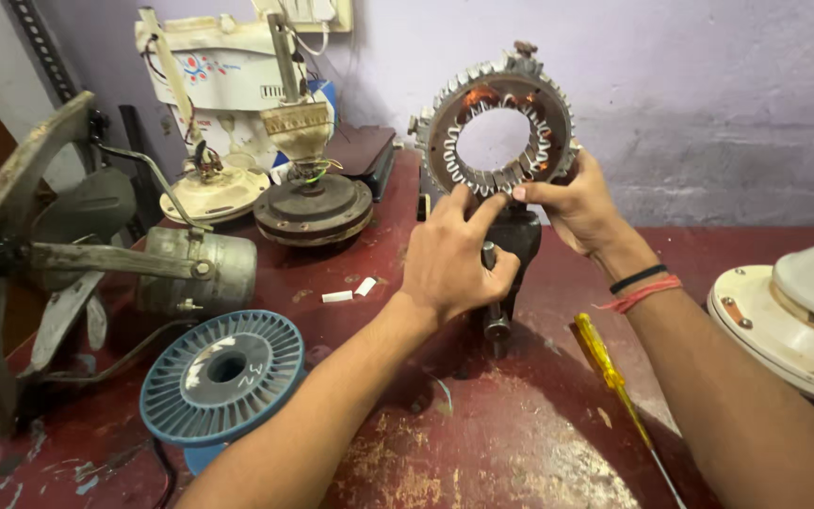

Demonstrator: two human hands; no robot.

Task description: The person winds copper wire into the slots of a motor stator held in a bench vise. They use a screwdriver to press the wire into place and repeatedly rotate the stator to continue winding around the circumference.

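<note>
Steel-grey and ring-shaped, a laminated motor stator [499, 127] with white slot liners is held upright at the upper centre of the frame, seated on a small dark bench vise [511, 247] on the worn red table [482, 443]. Its right rim is grasped by the right hand [577, 203], while the left hand [449, 259] is closed around the vise handle. Copper winding is seen only in a few upper slots; most slots appear lined but unwound. A yellow-handled screwdriver [605, 363] lies untouched at lower right. Whether the vise jaws actually clamp the ring is hidden behind the hands, and a blue plastic spool [221, 375] at lower left shows no wire clearly.
</note>
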